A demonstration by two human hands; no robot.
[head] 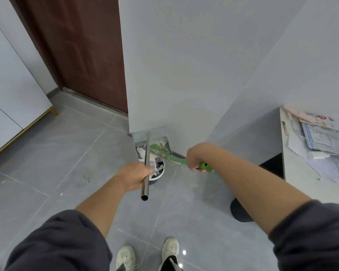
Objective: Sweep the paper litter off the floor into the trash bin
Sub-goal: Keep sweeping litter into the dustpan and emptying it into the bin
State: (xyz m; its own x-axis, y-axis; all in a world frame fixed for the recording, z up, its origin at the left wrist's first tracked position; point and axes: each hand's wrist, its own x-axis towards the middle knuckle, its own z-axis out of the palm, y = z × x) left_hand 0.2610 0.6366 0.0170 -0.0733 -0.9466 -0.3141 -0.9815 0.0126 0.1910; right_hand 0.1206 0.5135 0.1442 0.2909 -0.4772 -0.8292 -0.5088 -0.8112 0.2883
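My left hand (135, 175) grips the steel handle (146, 173) of a grey dustpan (149, 138), which is raised and tilted over a small round trash bin (158, 175) by the wall corner. White paper litter (143, 152) lies in the pan, and more scraps show in the bin. My right hand (194, 158) is closed around the handle of a green brush (165, 154), whose head reaches into the pan mouth. The bin is largely hidden behind my left hand and the handle.
A white wall corner stands just behind the bin. A brown door (82, 51) is at the back left and a white cabinet (10, 98) at the far left. A white table (301, 169) with papers stands at the right. My shoes (149, 255) are on the grey tiles.
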